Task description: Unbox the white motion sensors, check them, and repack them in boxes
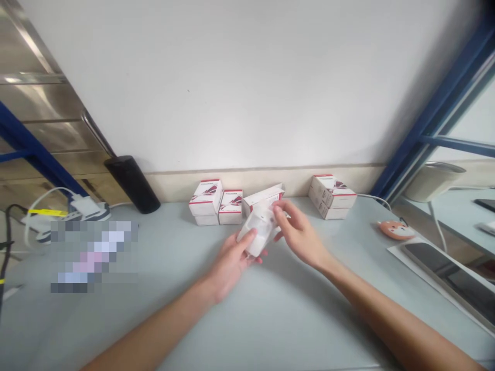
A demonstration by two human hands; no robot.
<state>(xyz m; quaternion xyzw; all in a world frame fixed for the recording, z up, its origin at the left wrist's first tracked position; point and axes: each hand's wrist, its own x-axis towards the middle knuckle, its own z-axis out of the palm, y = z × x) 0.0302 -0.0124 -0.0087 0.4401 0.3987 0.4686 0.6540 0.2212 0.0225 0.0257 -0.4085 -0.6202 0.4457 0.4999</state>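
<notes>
A small white box [258, 226] is held above the grey table [270, 309] between both of my hands. My left hand [232, 260] grips its lower left side, thumb on the front face. My right hand [299, 232] pinches its upper right end with fingers curled. Just behind it lies a white and red box [263, 196], tilted. Two stacked white and red boxes [206, 202] and another [231, 206] stand to the left by the wall. A further stack of boxes [331, 197] sits to the right.
A black cylinder [132, 183] leans at the back left beside white cables and a power strip [83, 208]. An orange fox-shaped item [396, 229] and a dark flat tray [448, 278] lie at the right. A blurred patch covers part of the left table.
</notes>
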